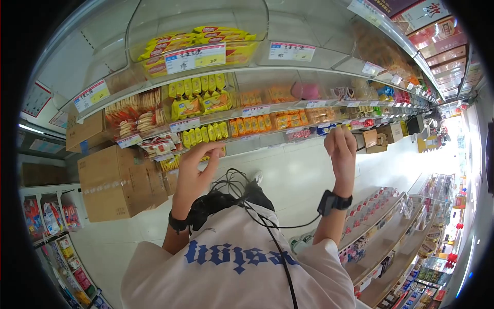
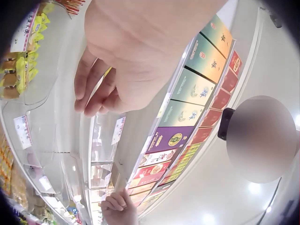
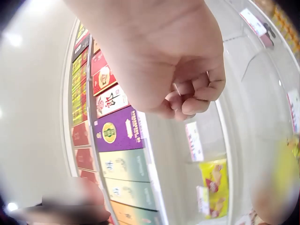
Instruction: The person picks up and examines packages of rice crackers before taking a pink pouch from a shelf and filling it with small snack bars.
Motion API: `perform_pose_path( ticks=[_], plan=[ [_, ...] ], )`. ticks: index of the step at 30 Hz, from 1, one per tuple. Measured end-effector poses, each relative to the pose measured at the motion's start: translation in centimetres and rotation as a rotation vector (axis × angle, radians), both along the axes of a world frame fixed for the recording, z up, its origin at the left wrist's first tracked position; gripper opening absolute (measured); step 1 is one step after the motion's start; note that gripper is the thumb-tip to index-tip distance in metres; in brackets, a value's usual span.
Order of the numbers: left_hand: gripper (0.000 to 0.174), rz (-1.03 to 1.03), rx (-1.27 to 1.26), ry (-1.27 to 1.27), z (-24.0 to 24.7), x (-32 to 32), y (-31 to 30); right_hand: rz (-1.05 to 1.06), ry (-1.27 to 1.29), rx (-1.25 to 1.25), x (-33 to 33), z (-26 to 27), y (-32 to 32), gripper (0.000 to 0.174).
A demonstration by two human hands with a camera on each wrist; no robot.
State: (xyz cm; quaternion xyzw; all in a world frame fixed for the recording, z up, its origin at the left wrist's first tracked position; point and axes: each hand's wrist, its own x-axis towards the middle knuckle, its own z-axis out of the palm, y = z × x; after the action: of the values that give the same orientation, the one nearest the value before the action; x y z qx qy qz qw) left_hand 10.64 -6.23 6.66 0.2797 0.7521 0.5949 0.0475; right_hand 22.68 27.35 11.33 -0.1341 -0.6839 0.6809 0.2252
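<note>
My left hand (image 1: 194,167) is raised in front of the snack shelves, with its fingers slightly bent and the thumb apart below them. In the head view, its fingertips overlap a lower row of yellow snack packs (image 1: 206,135). Through a gap between those fingers, a sliver of yellow shows in the left wrist view. The right hand (image 1: 342,149) is held up farther right, its fingers loosely curled toward the palm with nothing in them. Yellow snack bags (image 1: 226,38) fill a clear bin on the upper shelf, while orange packs (image 1: 250,125) sit lower down.
Large cardboard cartons (image 1: 116,180) stand on the floor at the left. Boxed goods, including a purple box (image 3: 119,130), line the top shelf. Another shelf unit (image 1: 381,232) stands behind at the right. A black cable (image 1: 288,226) runs across the shirt to the right wrist.
</note>
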Motion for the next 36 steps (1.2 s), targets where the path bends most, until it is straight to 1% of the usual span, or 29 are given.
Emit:
perform_pose_path(
  ticks=[2,3,7,10,11,12,14,15,17,19,20,22,24,25,26,28,30,33,35,36],
  plan=[
    [0.016,0.038,-0.039,0.029,0.2,0.2,1.2,-0.062,-0.071,0.114,-2.0,-1.4,3.9,0.041],
    [0.016,0.059,-0.042,0.024,0.2,0.4,1.9,-0.1,-0.098,0.117,-2.9,-2.2,6.0,0.043],
    [0.018,0.16,-0.06,0.018,-0.4,1.3,5.3,-0.157,-0.167,0.295,-6.3,-7.1,14.9,0.044],
    [0.019,0.272,-0.071,0.028,-0.5,2.1,8.6,-0.143,-0.151,0.309,-9.6,-11.7,21.0,0.038],
    [0.019,0.303,-0.075,0.031,-0.5,2.5,9.7,-0.056,-0.166,0.423,-10.7,-12.1,22.6,0.026],
    [0.019,0.324,-0.094,0.016,-0.4,2.7,10.8,-0.035,-0.179,0.506,-11.4,-12.6,23.7,0.025],
    [0.019,0.374,-0.13,-0.019,-0.3,3.5,12.6,0.015,-0.199,0.675,-13.3,-13.4,24.9,0.022],
    [0.019,0.404,-0.141,-0.017,-0.1,4.1,13.3,0.054,-0.3,0.738,-14.4,-15.1,26.6,0.027],
    [0.019,0.466,-0.16,-0.01,0.1,5.0,14.5,0.135,-0.365,0.978,-15.4,-16.8,27.3,0.034],
    [0.019,0.531,-0.172,-0.019,0.0,6.1,15.2,0.3,-0.393,1.109,-16.5,-19.0,28.0,0.04],
    [0.019,0.561,-0.176,-0.022,0.0,6.6,15.4,0.427,-0.39,1.115,-17.3,-20.9,28.6,0.042],
    [0.022,0.593,-0.188,-0.016,0.0,7.6,15.6,0.556,-0.493,1.1,-18.4,-21.9,28.5,0.045],
    [0.023,0.611,-0.192,-0.019,0.0,8.3,15.4,0.552,-0.705,1.053,-19.4,-21.4,27.1,0.047],
    [0.023,0.614,-0.191,-0.028,-0.1,8.7,15.2,0.462,-0.687,1.076,-20.0,-23.0,27.9,0.046],
    [0.023,0.62,-0.189,-0.036,-0.1,9.1,15.1,0.371,-0.667,1.1,-21.0,-26.4,29.5,0.046],
    [0.024,0.629,-0.188,-0.019,0.5,9.7,14.8,0.221,-0.604,1.045,-21.2,-25.3,29.4,0.042],
    [0.022,0.629,-0.18,-0.01,0.8,10.5,13.9,0.116,-0.54,0.883,-17.1,-16.5,26.1,0.036],
    [0.019,0.589,-0.146,-0.008,0.4,11.3,12.5,-0.019,-0.08,0.837,-12.9,-11.9,22.8,0.022],
    [0.02,0.575,-0.135,-0.021,0.0,12.2,11.2,-0.071,0.032,0.885,-9.9,-8.9,19.9,0.019],
    [0.021,0.557,-0.109,-0.02,-0.2,12.6,10.5,-0.094,0.091,0.908,-8.5,-7.8,18.4,0.02]
  ],
)
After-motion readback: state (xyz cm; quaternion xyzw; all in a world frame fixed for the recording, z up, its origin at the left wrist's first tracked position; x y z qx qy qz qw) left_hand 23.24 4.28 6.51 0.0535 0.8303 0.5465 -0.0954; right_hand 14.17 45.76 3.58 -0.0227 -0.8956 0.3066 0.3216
